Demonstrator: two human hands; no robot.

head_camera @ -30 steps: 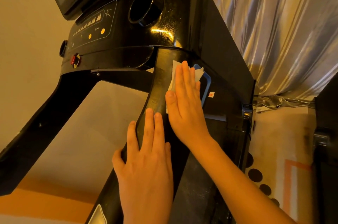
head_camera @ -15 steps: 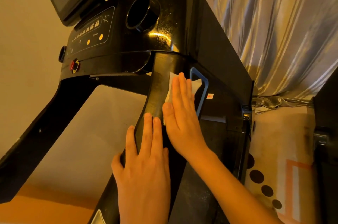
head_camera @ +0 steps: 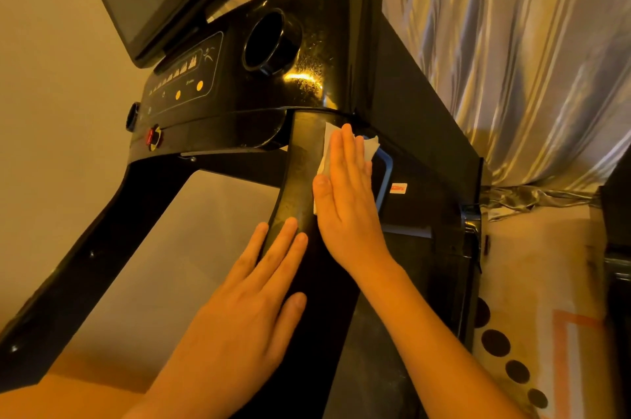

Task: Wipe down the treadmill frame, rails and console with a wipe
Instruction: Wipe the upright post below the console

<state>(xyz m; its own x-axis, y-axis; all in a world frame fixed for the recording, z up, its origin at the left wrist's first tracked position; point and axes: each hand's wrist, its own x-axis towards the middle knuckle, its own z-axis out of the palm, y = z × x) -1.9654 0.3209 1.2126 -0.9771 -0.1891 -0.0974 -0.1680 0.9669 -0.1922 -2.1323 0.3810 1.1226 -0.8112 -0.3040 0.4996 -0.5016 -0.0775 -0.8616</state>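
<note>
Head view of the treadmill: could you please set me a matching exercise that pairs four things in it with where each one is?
Things:
1. wipe
2. left hand
3. cup holder
4. red knob

Places:
A. flat on the upright, lower than the right hand
B. pressed against the upright under flat fingers
C. on the lower left of the console front
D. a round opening in the console top, right of the button panel

Pairs: 1-B, 2-A, 3-D, 4-C
</note>
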